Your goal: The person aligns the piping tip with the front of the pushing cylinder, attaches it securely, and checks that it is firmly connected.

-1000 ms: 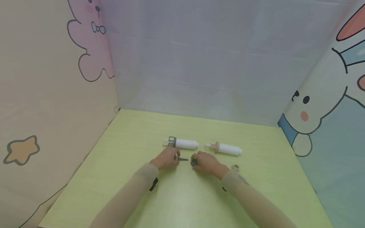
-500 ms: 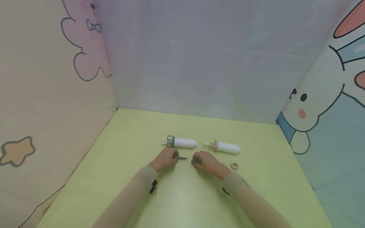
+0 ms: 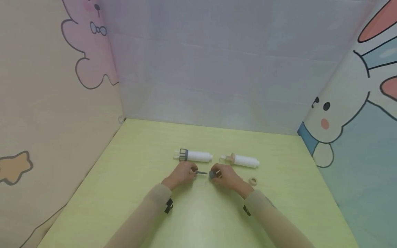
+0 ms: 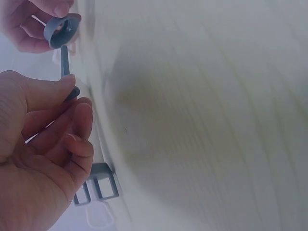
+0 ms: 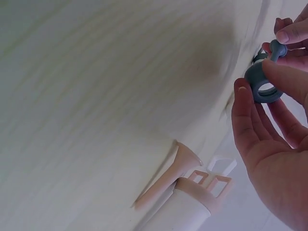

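Observation:
My left hand [image 3: 183,173] pinches a slim grey nozzle [image 4: 65,62] by its wider end, between thumb and fingers. The thin stem points right, toward my right hand [image 3: 227,175], which grips a grey ring-shaped screw cap [image 5: 262,81] by its rim. In the left wrist view, the nozzle's tip is right at the cap's lower edge. Behind the left hand lies a white syringe-like tube [image 3: 199,156] with a grey collar [image 4: 99,180]. A similar white tube [image 3: 246,161] with a beige collar [image 5: 199,192] lies behind the right hand.
A beige ring cap [image 3: 253,181] lies on the yellow-green table [image 3: 198,220], right of my right hand. Beside the beige-collared tube rests a beige nozzle [image 5: 168,175] with a flared end. Cloth walls with cartoon figures stand at the back and both sides.
The right hand has turned the grey cap, so its opening no longer faces the head camera. The nozzle tip and cap are slightly closer together. The head view has shifted a little.

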`<state>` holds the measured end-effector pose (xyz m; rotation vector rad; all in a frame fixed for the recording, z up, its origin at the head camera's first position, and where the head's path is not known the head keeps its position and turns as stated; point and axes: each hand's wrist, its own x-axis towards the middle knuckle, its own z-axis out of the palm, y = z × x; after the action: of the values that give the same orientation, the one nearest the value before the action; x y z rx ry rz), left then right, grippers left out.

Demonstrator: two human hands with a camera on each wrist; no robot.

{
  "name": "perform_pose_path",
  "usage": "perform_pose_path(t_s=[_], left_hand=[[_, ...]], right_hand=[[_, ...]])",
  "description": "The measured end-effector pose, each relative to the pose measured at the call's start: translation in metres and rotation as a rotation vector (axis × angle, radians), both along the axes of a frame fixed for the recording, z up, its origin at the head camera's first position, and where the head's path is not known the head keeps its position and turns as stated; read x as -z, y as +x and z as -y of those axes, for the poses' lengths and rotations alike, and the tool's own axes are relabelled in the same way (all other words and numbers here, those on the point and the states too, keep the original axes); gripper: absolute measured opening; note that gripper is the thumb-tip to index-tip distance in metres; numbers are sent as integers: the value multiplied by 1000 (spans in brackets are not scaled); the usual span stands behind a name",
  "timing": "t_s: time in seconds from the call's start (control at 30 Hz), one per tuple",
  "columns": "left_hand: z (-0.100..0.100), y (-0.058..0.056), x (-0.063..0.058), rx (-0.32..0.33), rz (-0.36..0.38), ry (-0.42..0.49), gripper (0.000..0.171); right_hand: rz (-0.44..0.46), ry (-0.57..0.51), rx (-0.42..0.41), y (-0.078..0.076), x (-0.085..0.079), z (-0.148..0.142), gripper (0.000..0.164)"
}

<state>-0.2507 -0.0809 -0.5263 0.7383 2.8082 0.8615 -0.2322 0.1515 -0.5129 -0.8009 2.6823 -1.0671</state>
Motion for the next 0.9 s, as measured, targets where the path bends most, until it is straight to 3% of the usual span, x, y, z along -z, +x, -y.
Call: perform_pose_path(t_s=[0.27,0.5,0.9], left_hand=[[-13,0,-4,47,-49,11,17],[-24,2,-5,55,-75,38,16],[-37,3,0,49,-49,95,16]], right_hand=[[54,-91,25,0,2,1,25],[54,-91,58,0,1,0,27],[61,-144,105,0,0,0,27]])
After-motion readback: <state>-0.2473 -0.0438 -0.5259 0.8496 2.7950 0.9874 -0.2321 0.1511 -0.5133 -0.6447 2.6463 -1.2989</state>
